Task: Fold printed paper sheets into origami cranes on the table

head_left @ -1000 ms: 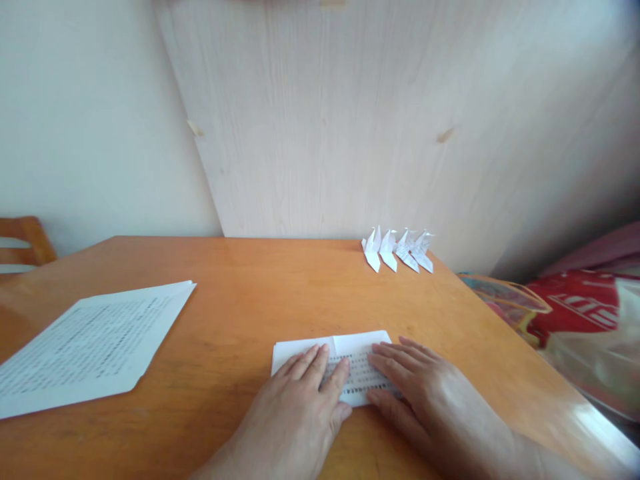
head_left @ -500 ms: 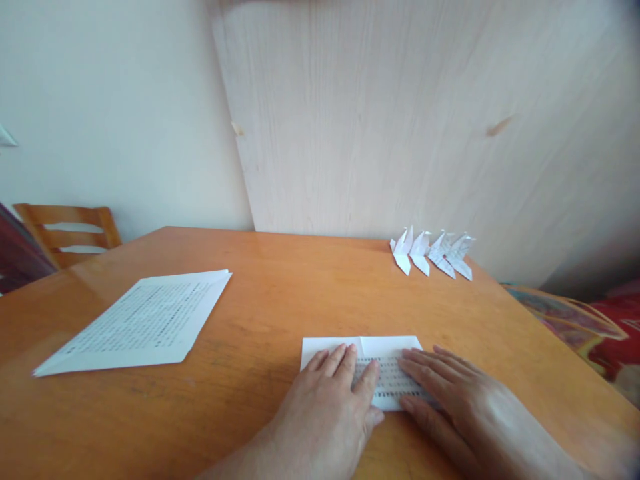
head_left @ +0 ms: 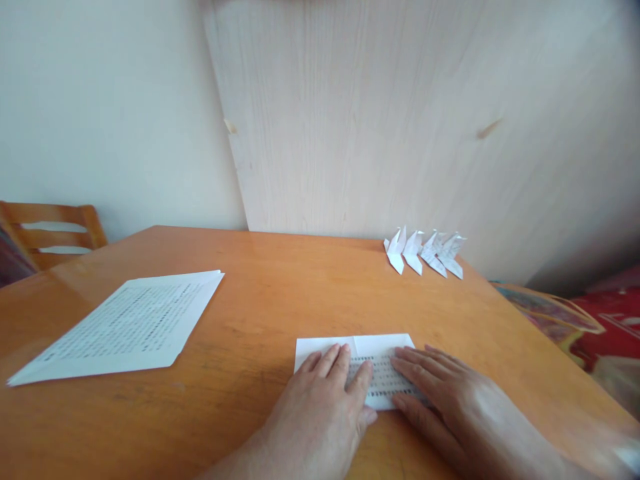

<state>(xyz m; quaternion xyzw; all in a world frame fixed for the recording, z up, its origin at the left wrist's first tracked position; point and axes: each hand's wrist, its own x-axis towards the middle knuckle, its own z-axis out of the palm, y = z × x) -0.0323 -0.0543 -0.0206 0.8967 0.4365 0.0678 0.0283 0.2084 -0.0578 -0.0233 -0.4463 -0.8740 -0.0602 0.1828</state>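
A small folded printed paper lies on the orange wooden table near its front edge. My left hand lies flat on the paper's left half, fingers stretched forward. Flat on the right half rests my right hand, fingers pointing left across the printed lines. Both hands press on the paper and cover its lower part.
A stack of printed sheets lies at the left of the table. Several folded paper cranes stand in a row at the back right, by a pale wooden board. A wooden chair is at far left, a red bag at right.
Both hands stay flat on the folded paper. The camera view swung left and then back slightly right; nothing on the table moved.
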